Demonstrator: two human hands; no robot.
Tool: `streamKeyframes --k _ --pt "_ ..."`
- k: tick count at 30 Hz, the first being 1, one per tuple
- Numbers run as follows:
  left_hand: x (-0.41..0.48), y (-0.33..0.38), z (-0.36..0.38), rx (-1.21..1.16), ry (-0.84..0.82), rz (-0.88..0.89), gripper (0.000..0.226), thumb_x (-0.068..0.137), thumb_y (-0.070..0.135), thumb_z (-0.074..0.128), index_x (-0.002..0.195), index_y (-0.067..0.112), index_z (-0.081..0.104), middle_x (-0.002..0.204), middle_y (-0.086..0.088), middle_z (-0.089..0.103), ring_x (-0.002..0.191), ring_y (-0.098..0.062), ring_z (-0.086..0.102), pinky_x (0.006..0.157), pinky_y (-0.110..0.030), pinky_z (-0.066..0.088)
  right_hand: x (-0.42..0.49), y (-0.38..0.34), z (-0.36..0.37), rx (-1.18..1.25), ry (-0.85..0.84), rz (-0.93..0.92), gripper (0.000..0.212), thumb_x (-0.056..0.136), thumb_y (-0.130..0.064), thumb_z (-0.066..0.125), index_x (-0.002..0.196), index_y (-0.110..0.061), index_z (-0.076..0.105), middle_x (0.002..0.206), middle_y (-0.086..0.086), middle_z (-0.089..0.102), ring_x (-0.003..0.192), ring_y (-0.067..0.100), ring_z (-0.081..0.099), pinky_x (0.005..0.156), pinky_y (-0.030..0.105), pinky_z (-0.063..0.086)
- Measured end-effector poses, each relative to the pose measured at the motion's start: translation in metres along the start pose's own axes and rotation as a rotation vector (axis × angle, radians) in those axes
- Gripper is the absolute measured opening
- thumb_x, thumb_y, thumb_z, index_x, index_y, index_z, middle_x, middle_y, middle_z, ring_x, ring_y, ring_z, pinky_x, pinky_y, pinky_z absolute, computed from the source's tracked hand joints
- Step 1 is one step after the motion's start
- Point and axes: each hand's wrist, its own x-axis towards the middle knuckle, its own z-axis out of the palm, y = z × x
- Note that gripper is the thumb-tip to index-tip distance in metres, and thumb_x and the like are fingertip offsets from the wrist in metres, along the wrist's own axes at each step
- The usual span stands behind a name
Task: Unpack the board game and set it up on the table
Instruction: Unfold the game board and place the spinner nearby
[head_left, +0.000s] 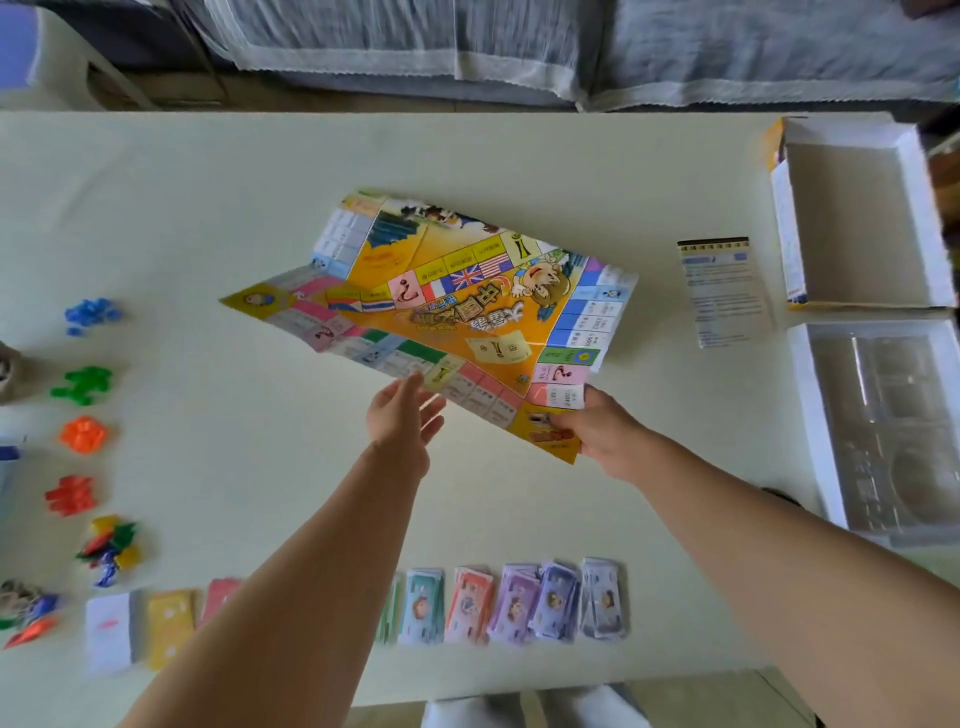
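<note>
Game board (457, 312): printed paper sheet, creased along its folds, partly unfolded and held tilted over the middle of the tabletop (208, 208), its far portion apparently resting there. Judged light, thin and floppy; likely to sag, buckle or tear at the creases; best taken at two opposite corners or edges and drawn flat. Right hand (605, 436): arm extended forward, fingers pinched closed on the near yellow corner. Left hand (400, 415): arm extended, palm open, fingers spread, fingertips at or under the near edge, gripping nothing. Paper money (519, 603) stacked along the near edge; plastic pieces (83, 384) along the left edge; box halves (857, 223) at the right edge.
</note>
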Motion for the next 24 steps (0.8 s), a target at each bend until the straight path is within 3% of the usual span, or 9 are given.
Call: streamKeyframes --k 5,8,11,14,16,18,20,22,24 --pt "0.002 0.005 -0.006 0.011 0.123 0.03 0.006 0.094 0.013 0.058 0.09 0.013 0.053 0.087 -0.009 0.064 0.078 -0.019 0.064 0.076 -0.031 0.053 -0.004 0.002 -0.016 -0.074 -0.008 -0.015 0.043 0.087 0.009 0.049 0.102 -0.028 0.063 0.11 0.005 0.069 0.096 0.023 0.068 0.092 0.043 0.052" --pt "0.0 0.003 -0.006 0.127 0.088 0.06 0.009 0.088 0.005 0.06 0.094 0.009 0.055 0.082 -0.009 0.064 0.072 -0.016 0.062 0.067 -0.025 0.053 -0.004 -0.003 -0.013 0.081 0.122 -0.022 0.033 0.089 0.006 0.049 0.105 -0.02 0.061 0.092 0.005 0.069 0.07 0.019 0.066 0.071 0.031 0.053" --pt "-0.006 -0.002 -0.004 0.237 -0.011 0.058 0.008 0.086 0.002 0.061 0.086 0.009 0.057 0.079 -0.008 0.065 0.075 -0.018 0.062 0.074 -0.027 0.055 -0.006 -0.006 -0.004 0.333 0.178 0.028 0.022 0.089 0.001 0.056 0.109 -0.007 0.061 0.084 0.01 0.067 0.067 0.019 0.064 0.059 0.03 0.056" --pt "-0.01 -0.006 -0.001 0.191 -0.033 0.042 0.01 0.086 0.005 0.066 0.084 0.012 0.059 0.084 -0.008 0.068 0.077 -0.017 0.065 0.078 -0.028 0.055 -0.013 -0.007 0.001 0.856 0.227 -0.004 0.009 0.091 -0.016 0.06 0.097 -0.009 0.06 0.095 0.014 0.066 0.081 0.019 0.065 0.068 0.03 0.059" --pt "-0.011 -0.008 0.002 0.172 -0.03 0.044 0.01 0.086 0.007 0.068 0.085 0.012 0.059 0.086 -0.008 0.068 0.077 -0.016 0.065 0.078 -0.027 0.055 -0.015 0.002 0.001 0.864 0.115 0.017 0.032 0.087 -0.039 0.062 0.106 -0.014 0.059 0.104 0.015 0.063 0.094 0.023 0.063 0.082 0.036 0.056" --pt "-0.013 -0.01 0.005 0.194 -0.062 0.044 0.01 0.084 0.007 0.069 0.087 0.012 0.06 0.089 -0.01 0.069 0.08 -0.017 0.066 0.08 -0.028 0.055 -0.016 0.009 0.008 0.694 -0.087 0.137 0.049 0.084 -0.05 0.061 0.121 -0.019 0.055 0.115 0.018 0.06 0.107 0.031 0.06 0.088 0.042 0.053" --pt "-0.014 -0.013 0.006 0.237 -0.126 0.038 0.01 0.084 0.009 0.07 0.089 0.012 0.062 0.095 -0.011 0.07 0.092 -0.02 0.066 0.087 -0.032 0.055 -0.014 0.012 0.021 0.594 -0.179 0.185 0.037 0.093 -0.037 0.057 0.123 -0.016 0.056 0.117 0.018 0.062 0.104 0.032 0.063 0.084 0.04 0.056" --pt "-0.015 -0.014 0.003 0.231 -0.194 0.023 0.011 0.086 0.018 0.069 0.093 0.014 0.062 0.099 -0.01 0.069 0.104 -0.023 0.064 0.093 -0.036 0.052 -0.013 0.003 0.032 0.576 -0.108 0.153 0.02 0.099 -0.018 0.049 0.115 -0.011 0.058 0.108 0.013 0.067 0.091 0.025 0.066 0.079 0.035 0.056" --pt "-0.014 -0.014 -0.007 0.115 -0.236 0.01 0.026 0.089 0.038 0.064 0.104 0.018 0.06 0.107 -0.011 0.066 0.108 -0.023 0.061 0.095 -0.039 0.048 -0.007 -0.006 0.035 0.622 -0.007 0.107 0.017 0.098 -0.005 0.043 0.101 -0.011 0.059 0.094 0.011 0.067 0.081 0.02 0.064 0.073 0.032 0.056"
